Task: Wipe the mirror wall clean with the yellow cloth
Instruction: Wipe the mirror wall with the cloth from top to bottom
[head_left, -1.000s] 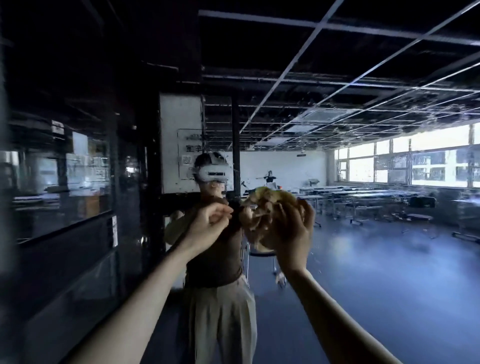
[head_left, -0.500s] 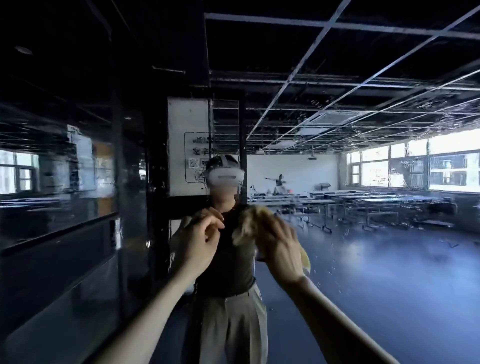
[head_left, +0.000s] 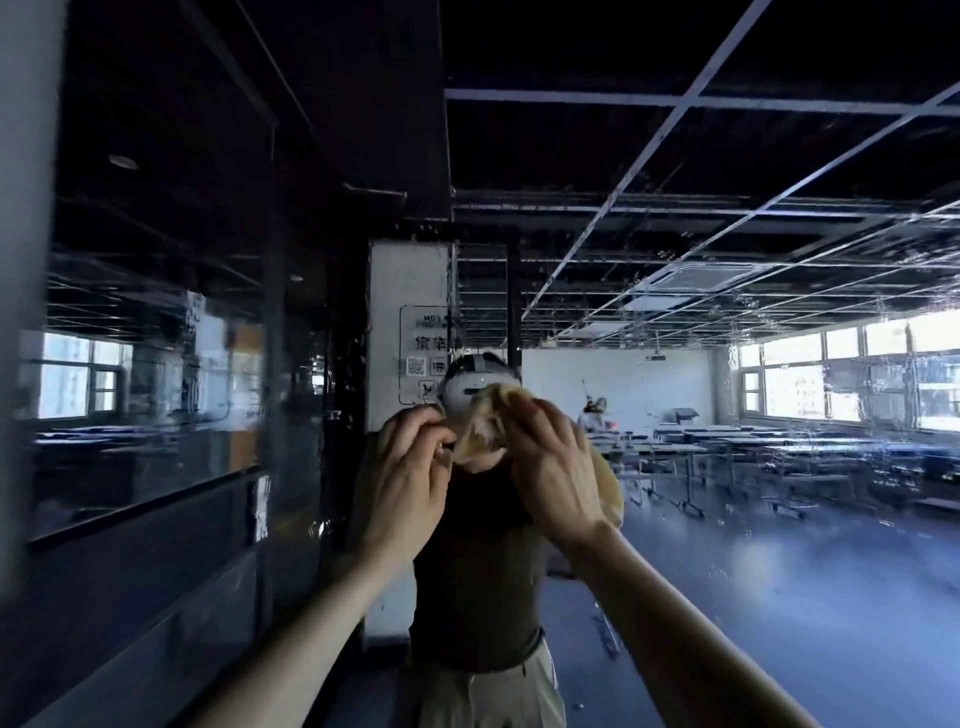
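- Mirror wall (head_left: 779, 291): directly in front of the person. Its glass shows streaks and droplet marks, heaviest across the upper right.
- Yellow cloth (head_left: 483, 431): held up at head height between both hands, bunched and crumpled. A loose fold hangs down past the right wrist. Whether the cloth is touching the glass cannot be determined.
- Left grip (head_left: 410, 467): raised, fingers curled, fingertips and thumb pinching the left edge of the cloth.
- Right grip (head_left: 556, 467): raised just beside the left, back of the hand to the camera, fingers closed round the bulk of the cloth.
- Reflection of the person (head_left: 478, 571): dark sleeveless top, light trousers, white headset (head_left: 457, 389). The raised cloth hides much of the head.
- White pillar (head_left: 408, 322), seen reflected behind the person: carries an outlined sign (head_left: 423, 358). It has a short top line starting with what looks like "M0", larger characters below it and a QR-type square. The writing appears mirrored and cannot be read with confidence.
- Reflected room: rows of counters (head_left: 727, 441) at right, bright windows (head_left: 789, 384) beyond them, blue floor (head_left: 779, 597), dark ceiling with a pale grid (head_left: 675, 104).
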